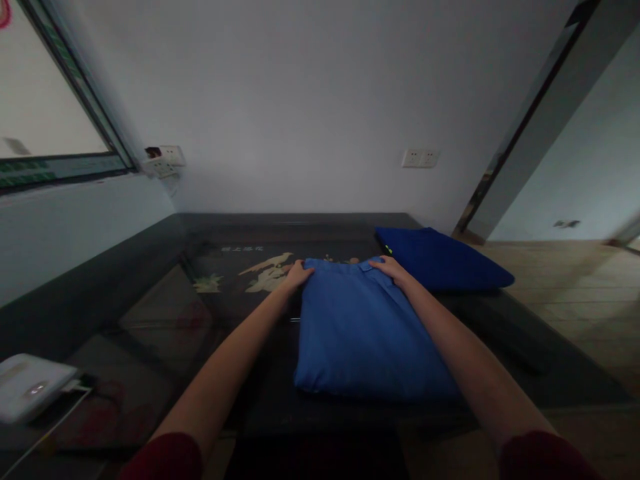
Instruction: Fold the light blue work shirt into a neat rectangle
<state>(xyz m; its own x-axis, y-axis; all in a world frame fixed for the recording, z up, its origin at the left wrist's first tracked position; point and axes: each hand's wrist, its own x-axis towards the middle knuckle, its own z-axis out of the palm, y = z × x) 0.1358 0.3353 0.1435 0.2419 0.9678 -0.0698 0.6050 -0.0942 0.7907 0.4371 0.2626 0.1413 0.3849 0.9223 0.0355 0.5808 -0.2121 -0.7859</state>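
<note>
A blue garment with a waistband along its far edge lies folded on the dark glossy table, in front of me. My left hand grips the far left corner of the waistband, thumb on top. At the far right corner, my right hand pinches the same band. The fingers of both hands are partly hidden beneath the cloth. Just beyond my right hand lies a darker blue folded cloth, apart from the garment.
A white device with a cable sits at the table's near left. Wall sockets are above the back edge, and another socket block is in the left corner. A dark, slim object lies on the right side. Tiled floor stretches beyond.
</note>
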